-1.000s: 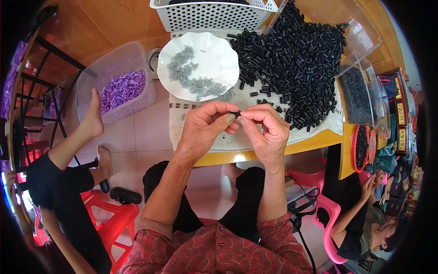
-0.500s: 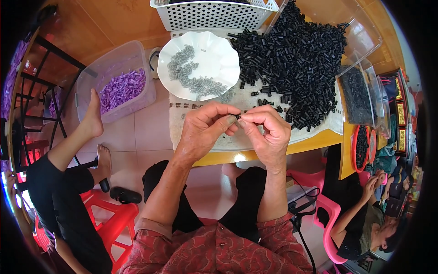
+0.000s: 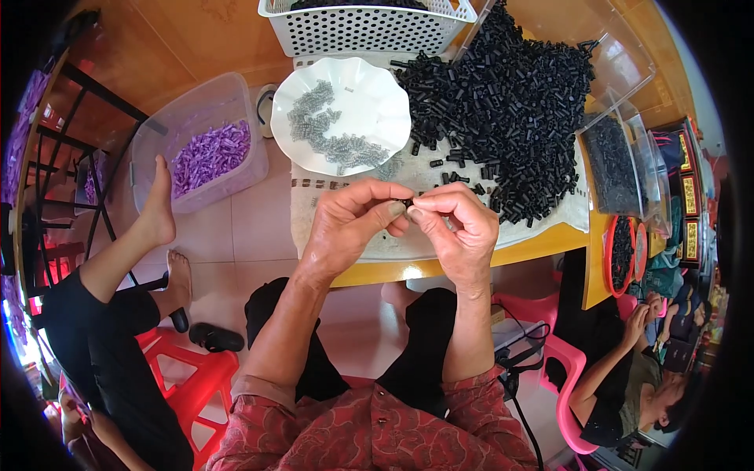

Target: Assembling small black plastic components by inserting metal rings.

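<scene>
My left hand (image 3: pixel 352 228) and my right hand (image 3: pixel 462 231) meet fingertip to fingertip over the near edge of the cloth. Between their pinched thumbs and forefingers sits a small black plastic part (image 3: pixel 406 202), mostly hidden by the fingers. Just beyond my left hand stands a white scalloped plate (image 3: pixel 375 110) with many small metal springs (image 3: pixel 349 147) on it. A large heap of short black cylindrical plastic parts (image 3: pixel 510 110) spreads beyond and to the right of my right hand.
A white perforated basket (image 3: pixel 369 33) stands at the back. Clear bins hold black pieces (image 3: pixel 613 165) at right and purple pieces (image 3: pixel 210 153) on the left. A light cloth (image 3: pixel 314 216) covers the yellow-edged table (image 3: pixel 369 272). Other people sit on both sides, near a red stool (image 3: pixel 184 377).
My hands stay nearly still, fingertips together on the small black part. At the lower left, another person's hands have shifted into clearer view.
</scene>
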`<state>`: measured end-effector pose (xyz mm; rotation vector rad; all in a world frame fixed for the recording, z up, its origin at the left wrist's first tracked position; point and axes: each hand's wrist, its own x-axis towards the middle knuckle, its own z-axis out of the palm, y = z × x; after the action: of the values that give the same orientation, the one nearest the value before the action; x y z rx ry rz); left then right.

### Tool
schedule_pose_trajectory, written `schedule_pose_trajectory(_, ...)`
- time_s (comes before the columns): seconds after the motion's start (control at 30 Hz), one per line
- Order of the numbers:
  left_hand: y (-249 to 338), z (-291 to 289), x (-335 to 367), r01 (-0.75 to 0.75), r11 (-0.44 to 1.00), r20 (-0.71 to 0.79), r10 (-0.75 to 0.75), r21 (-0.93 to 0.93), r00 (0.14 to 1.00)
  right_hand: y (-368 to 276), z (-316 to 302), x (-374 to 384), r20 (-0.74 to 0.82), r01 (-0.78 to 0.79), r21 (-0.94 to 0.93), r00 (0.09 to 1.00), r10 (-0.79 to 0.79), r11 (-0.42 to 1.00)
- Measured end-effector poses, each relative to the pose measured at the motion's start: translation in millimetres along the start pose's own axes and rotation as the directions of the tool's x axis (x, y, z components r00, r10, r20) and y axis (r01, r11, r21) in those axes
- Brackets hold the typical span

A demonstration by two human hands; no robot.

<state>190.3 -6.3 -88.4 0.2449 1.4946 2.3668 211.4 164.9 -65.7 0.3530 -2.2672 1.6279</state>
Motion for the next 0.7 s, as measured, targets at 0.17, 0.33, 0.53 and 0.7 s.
schedule_pose_trajectory(0.17,0.8,0.1,0.9,0.031,0.997,-0.009,-0.032,-0.077,0.999,-0.9,2.0,0.6,-0.061,-0.038,0.05,0.997,0.041,0.998)
schedule_pose_trajectory(0.33,4.1,0.7,-0.2,0.058,0.995,-0.007,-0.059,-0.078,0.998,1.6,-2.0,1.1,-0.024,-0.1,0.16,0.994,0.105,0.982)
schedule_pose_trajectory(0.53,1.4,2.6,0.4,0.069,0.996,-0.013,-0.07,-0.063,0.997,5.0,-4.5,1.6,0.015,-0.078,0.18,0.997,0.077,0.981)
schedule_pose_trajectory(0.7,2.4,2.8,-0.5,0.057,0.995,0.005,-0.057,-0.085,0.998,2.5,-4.8,2.8,0.03,-0.092,0.211,0.996,0.087,0.973)
